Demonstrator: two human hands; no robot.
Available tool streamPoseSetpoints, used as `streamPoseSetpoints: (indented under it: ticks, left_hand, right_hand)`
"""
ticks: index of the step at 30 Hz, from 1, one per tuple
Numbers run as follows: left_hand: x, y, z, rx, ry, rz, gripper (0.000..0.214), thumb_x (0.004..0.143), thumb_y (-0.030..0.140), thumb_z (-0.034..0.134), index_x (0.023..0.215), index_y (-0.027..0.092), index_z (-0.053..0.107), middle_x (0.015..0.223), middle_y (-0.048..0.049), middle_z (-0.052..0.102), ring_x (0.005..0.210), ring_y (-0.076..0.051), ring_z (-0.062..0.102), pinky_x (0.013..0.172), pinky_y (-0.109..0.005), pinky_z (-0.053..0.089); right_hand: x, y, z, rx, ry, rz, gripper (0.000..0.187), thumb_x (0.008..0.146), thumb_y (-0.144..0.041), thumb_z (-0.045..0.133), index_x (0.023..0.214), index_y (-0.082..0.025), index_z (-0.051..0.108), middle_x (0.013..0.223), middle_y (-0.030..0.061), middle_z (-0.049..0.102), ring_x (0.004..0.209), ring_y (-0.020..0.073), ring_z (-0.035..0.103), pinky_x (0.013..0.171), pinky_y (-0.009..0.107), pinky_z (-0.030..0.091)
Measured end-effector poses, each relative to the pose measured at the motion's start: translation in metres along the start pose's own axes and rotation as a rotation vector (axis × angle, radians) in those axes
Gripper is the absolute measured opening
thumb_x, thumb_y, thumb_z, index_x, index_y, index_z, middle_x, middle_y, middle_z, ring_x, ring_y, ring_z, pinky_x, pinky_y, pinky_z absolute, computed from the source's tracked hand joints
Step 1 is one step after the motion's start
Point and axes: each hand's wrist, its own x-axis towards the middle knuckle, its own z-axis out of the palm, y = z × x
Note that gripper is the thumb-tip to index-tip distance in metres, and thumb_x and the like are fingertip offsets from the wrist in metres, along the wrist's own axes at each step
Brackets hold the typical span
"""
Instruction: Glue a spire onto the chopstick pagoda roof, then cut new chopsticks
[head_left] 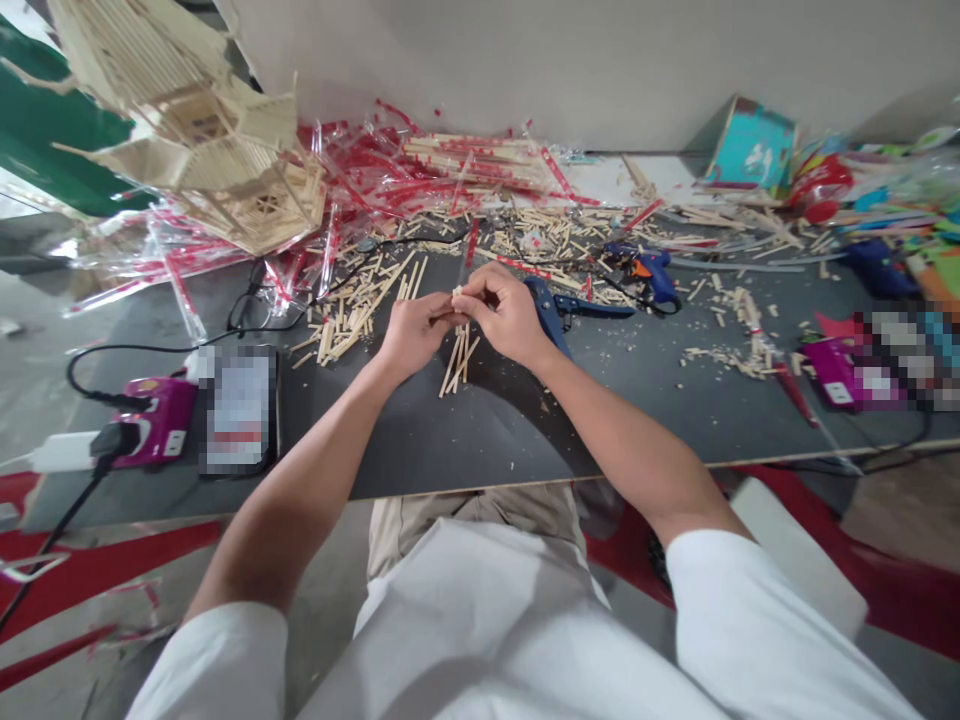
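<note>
My left hand (411, 335) and my right hand (504, 312) meet above the dark table (480, 440), both with fingers pinched. Between them they hold a small bundle of thin wooden sticks (459, 352) that hangs down and fans out onto the table. The right fingertips pinch the top end of the sticks; the left fingers grip them from the side. Just to the right of my right hand lies a blue cutting tool (551, 312).
A wooden stick model house (217, 150) stands at the back left among red-and-clear plastic wrappers (360, 170). Loose stick offcuts (360, 300) litter the table. A blue glue gun (651, 275) lies behind; a purple device (154, 420) and a blurred phone (240, 408) sit left.
</note>
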Motion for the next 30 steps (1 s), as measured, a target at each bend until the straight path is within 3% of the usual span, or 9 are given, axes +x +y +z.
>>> streamPoseSetpoints:
  ticks: [3,7,10,19,23,28,30]
  left_hand:
    - [0.000,0.006,0.001,-0.051,-0.045,-0.027,0.021,0.093,0.036,0.069,0.088,0.017,0.076,0.086,-0.0035,0.077,0.080,-0.018,0.071,0.078,-0.030,0.055]
    - [-0.001,0.016,0.006,-0.451,-0.146,-0.202,0.034,0.092,0.048,0.072,0.097,0.014,0.075,0.090,-0.0087,0.077,0.079,-0.021,0.076,0.080,-0.037,0.063]
    - [-0.002,0.022,0.008,-0.637,-0.174,-0.332,0.035,0.088,0.045,0.078,0.097,0.012,0.073,0.090,-0.0113,0.078,0.074,-0.022,0.077,0.079,-0.040,0.067]
    - [-0.003,0.022,0.007,-0.668,-0.168,-0.458,0.020,0.094,0.029,0.075,0.097,0.009,0.073,0.086,-0.0119,0.078,0.071,-0.020,0.078,0.073,-0.035,0.068]
    - [-0.003,0.025,0.005,-0.646,-0.160,-0.507,0.018,0.097,0.025,0.071,0.097,0.007,0.072,0.085,-0.0123,0.078,0.071,-0.020,0.078,0.072,-0.033,0.067]
    - [-0.001,0.023,0.003,-0.635,-0.090,-0.571,0.014,0.098,0.019,0.068,0.096,0.006,0.070,0.084,-0.0134,0.077,0.071,-0.020,0.077,0.073,-0.034,0.067]
    - [0.000,0.021,0.002,-0.632,-0.057,-0.553,0.013,0.098,0.018,0.068,0.096,0.006,0.070,0.085,-0.0131,0.077,0.071,-0.019,0.077,0.073,-0.034,0.067]
  right_hand:
    - [0.002,0.001,0.001,0.080,0.021,0.115,0.047,0.086,-0.067,0.070,0.081,-0.021,0.062,0.085,0.0025,0.060,0.072,0.0139,0.054,0.067,0.031,0.046]
    - [0.003,0.001,0.000,0.260,0.028,0.270,0.056,0.075,-0.074,0.076,0.081,-0.021,0.060,0.074,0.0002,0.061,0.066,0.0122,0.053,0.062,0.028,0.045]
    - [0.003,-0.002,-0.001,0.296,0.026,0.306,0.055,0.075,-0.072,0.077,0.081,-0.020,0.061,0.072,-0.0005,0.062,0.065,0.0113,0.053,0.062,0.028,0.046]
    - [0.001,0.000,0.004,0.282,0.040,0.389,0.056,0.072,-0.072,0.078,0.080,-0.019,0.064,0.069,0.0001,0.063,0.064,0.0127,0.055,0.063,0.028,0.047]
    - [0.007,-0.008,-0.016,0.061,-0.084,0.344,0.050,0.081,-0.069,0.073,0.089,-0.019,0.072,0.085,0.0053,0.072,0.070,0.0155,0.060,0.068,0.031,0.050]
    - [0.006,-0.020,-0.071,-0.403,-0.224,0.381,0.041,0.088,-0.054,0.070,0.110,-0.018,0.073,0.118,0.0133,0.071,0.085,0.0227,0.069,0.084,0.040,0.056]
    - [-0.003,-0.021,-0.092,-0.657,-0.268,0.414,0.051,0.090,-0.053,0.068,0.124,-0.015,0.070,0.130,0.0184,0.065,0.102,0.0301,0.070,0.099,0.048,0.054]
